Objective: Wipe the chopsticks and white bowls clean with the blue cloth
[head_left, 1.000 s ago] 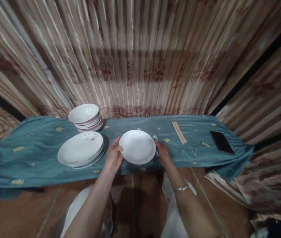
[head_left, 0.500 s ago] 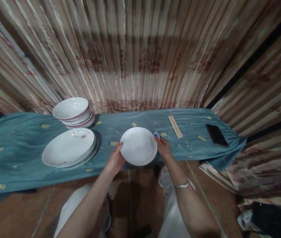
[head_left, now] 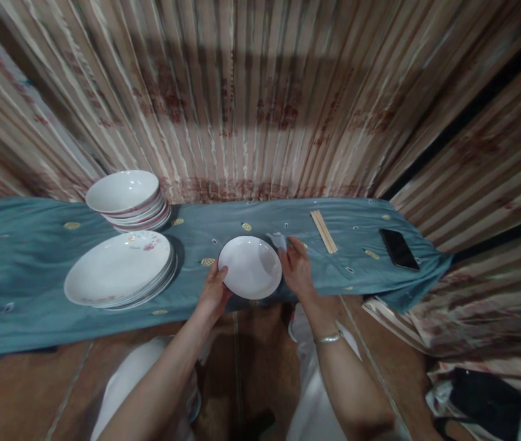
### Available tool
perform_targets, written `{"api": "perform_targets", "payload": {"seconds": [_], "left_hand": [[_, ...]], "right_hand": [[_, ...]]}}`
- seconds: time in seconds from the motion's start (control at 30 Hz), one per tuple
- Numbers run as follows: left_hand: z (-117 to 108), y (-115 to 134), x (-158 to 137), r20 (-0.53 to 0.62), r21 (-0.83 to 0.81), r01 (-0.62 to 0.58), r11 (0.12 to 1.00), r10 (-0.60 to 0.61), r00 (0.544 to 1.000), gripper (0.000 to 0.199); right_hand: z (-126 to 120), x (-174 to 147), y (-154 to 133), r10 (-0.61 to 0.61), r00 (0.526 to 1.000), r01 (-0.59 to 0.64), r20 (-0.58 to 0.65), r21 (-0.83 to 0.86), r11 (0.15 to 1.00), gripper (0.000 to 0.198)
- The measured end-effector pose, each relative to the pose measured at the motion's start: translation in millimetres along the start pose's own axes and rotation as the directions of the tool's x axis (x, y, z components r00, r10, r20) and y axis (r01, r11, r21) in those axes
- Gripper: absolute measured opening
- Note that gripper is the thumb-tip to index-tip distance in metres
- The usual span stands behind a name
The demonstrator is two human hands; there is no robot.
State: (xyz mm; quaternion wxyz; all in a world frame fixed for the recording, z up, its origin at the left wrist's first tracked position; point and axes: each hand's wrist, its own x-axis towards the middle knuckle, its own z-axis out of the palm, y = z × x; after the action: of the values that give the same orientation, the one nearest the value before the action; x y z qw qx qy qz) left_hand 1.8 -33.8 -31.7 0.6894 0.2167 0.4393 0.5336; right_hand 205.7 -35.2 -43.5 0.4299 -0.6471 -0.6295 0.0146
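A white plate with a thin dark rim (head_left: 250, 267) is tilted toward me over the front edge of the table. My left hand (head_left: 215, 288) grips its left edge, thumb on the upper face. At the plate's right side, my right hand (head_left: 296, 266) is closed on a pale, bluish-white cloth or tissue (head_left: 278, 240), held beside the upper right rim. Whether the right hand touches the plate I cannot tell. To the left lies a stack of white oval plates (head_left: 117, 269) with a floral pattern, and behind it a stack of white bowls (head_left: 125, 195) with reddish bands.
The table wears a teal cloth (head_left: 200, 229) with yellow pineapple prints. Several wooden chopsticks (head_left: 323, 231) lie right of the plate, and a black phone (head_left: 399, 248) farther right. Pleated curtains (head_left: 260, 110) hang behind. A black bag (head_left: 487, 401) is on the floor at lower right.
My right hand has come off the plate's right rim and lifted the cloth higher, more into view. The plate stays in my left hand, shifted slightly left in view.
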Motion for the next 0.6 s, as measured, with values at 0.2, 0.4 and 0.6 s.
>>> {"api": "perform_targets", "payload": {"seconds": [0.2, 0.4, 0.6], "left_hand": [[-1, -2, 2, 0.024, 0.009, 0.041, 0.999, -0.041, 0.999, 0.046], [-3, -3, 5, 0.057, -0.002, 0.065, 0.998, -0.065, 0.996, 0.044], [-3, 0, 1, 0.111, 0.021, 0.014, 1.0, -0.016, 0.994, 0.055]], "right_hand": [[8, -12, -13, -0.106, 0.971, 0.128, 0.214, -0.09, 0.988, 0.035], [8, -16, -8, -0.124, 0.938, 0.157, 0.323, -0.078, 0.984, 0.027], [20, -9, -9, -0.053, 0.921, 0.152, 0.387, -0.228, 0.962, 0.026]]}}
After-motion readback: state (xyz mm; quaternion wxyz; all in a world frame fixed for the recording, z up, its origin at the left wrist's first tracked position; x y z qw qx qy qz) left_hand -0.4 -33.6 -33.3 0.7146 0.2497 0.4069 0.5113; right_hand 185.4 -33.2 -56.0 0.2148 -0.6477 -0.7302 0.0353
